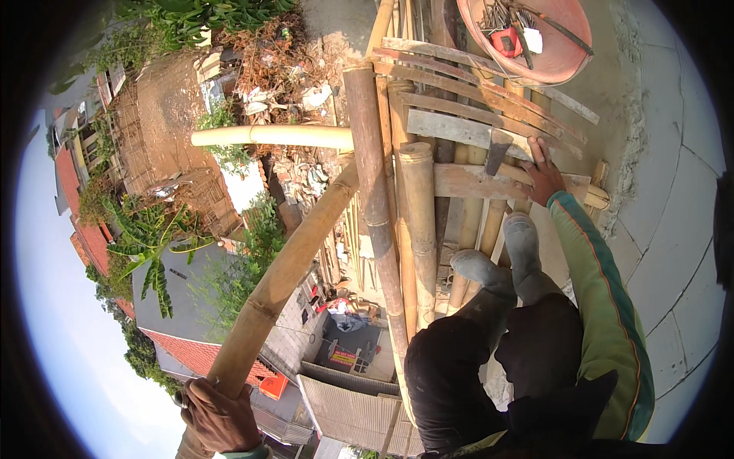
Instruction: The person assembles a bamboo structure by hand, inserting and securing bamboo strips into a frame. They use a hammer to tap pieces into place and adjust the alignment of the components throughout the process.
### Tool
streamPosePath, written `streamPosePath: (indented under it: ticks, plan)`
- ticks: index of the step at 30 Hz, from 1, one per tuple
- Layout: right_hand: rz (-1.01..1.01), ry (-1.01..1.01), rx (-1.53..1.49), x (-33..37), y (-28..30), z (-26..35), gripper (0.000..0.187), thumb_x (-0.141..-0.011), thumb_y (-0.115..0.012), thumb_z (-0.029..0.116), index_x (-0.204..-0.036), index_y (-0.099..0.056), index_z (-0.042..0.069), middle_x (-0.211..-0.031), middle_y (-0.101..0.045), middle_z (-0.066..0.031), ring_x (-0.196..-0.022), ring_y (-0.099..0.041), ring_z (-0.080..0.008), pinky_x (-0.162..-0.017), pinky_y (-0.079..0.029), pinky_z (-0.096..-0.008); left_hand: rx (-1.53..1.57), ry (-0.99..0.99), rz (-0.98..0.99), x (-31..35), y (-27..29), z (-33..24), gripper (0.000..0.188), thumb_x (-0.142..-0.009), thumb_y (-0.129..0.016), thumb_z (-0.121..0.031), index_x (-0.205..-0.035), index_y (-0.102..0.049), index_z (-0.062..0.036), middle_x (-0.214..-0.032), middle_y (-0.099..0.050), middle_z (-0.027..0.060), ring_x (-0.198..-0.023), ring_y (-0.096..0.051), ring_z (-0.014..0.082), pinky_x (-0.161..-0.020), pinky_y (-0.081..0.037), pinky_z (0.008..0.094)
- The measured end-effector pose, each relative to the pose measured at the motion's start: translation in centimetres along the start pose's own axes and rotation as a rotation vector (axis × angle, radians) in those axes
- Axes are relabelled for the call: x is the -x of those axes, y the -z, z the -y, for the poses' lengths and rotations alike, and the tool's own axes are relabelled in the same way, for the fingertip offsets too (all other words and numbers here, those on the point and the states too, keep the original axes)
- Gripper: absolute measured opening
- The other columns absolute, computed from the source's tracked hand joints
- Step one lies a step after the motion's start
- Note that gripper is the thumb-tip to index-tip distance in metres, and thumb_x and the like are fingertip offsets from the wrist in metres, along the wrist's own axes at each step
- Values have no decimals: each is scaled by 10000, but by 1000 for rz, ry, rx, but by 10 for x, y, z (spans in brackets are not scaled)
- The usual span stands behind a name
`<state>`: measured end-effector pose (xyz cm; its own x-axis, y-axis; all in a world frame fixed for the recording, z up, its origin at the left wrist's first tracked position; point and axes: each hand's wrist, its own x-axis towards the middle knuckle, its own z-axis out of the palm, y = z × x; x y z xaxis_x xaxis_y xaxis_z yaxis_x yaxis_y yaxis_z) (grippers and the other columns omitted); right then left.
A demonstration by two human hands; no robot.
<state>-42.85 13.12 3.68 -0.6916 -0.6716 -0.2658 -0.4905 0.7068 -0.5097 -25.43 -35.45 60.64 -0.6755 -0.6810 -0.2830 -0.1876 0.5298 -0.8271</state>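
Observation:
My left hand [218, 417] is wrapped round a thick bamboo pole [283, 283], which slants up and away to the upright and crosswise bamboo of a scaffold. On the right, my right hand [544, 177] rests with fingers stretched out over the ends of the wooden planks, holding nothing that I can see. Beneath and beside its fingers lie a grey plank [447, 130] and a wider brown plank [466, 182]. Between these boards a short dark stub [498, 149] sticks up. My grey boots [523, 243] stand on bamboo poles just nearer to me.
A pink basin [572, 63] at the top right holds nails, a red tape measure [505, 42] and a long-handled tool. A pale bamboo pole [275, 136] juts out left. Far below the scaffold's left side are roofs, rubble and plants. A grey wall [673, 229] runs along the right.

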Motion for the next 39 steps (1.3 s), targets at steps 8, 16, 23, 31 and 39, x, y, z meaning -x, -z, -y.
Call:
streamPosePath:
  ticks: [8, 16, 23, 31, 39]
  plan:
    - [33, -102, -5, 3, 10, 19, 485, -713, -901, 230, -1130, -726, 57, -1747, -153, -130, -1610, -155, -373, -1092, -468, -524, 10, 1, 224, -23, 18, 5, 529, -881, -730, -464, -1114, -385, -137, -1051, -417, 104, -949, -459, 266, -871, -374, 461]
    - [240, -363, 85, -4, 68, 91, 427, -792, -851, 291, -1148, -710, 102, -1569, -466, -128, -1430, -466, -328, -1004, -517, -528, 103, -18, 71, -2, 13, 9, 678, -593, -939, -220, -1063, -462, -111, -1020, -623, 58, -1027, -651, 291, -927, -474, 438]
    - [64, -571, -323, 50, 162, 162, 401, -822, -830, 368, -1035, -703, 53, -998, -718, -194, -924, -697, -419, -813, -556, -488, 133, -75, 39, 2, -1, 16, 656, -657, -932, -225, -1101, -462, -109, -1072, -614, 64, -1066, -645, 265, -981, -410, 454]
    - [-173, -905, -603, 151, 262, 199, 374, -863, -809, 317, -964, -673, -17, -849, -685, -213, -783, -677, -375, -741, -529, -464, 162, -38, 43, 11, 1, 17, 228, -945, -625, -117, -1147, -531, -68, -1055, -623, 123, -993, -668, 310, -1031, -367, 516]
    - [-235, -1204, -827, 293, 305, 264, 260, -906, -742, 240, -932, -639, 3, -782, -670, -117, -647, -643, -192, -607, -527, -396, 132, -138, -10, -1, -1, 22, 309, -920, -698, -199, -1138, -500, -102, -1078, -603, 94, -923, -670, 271, -985, -346, 517]
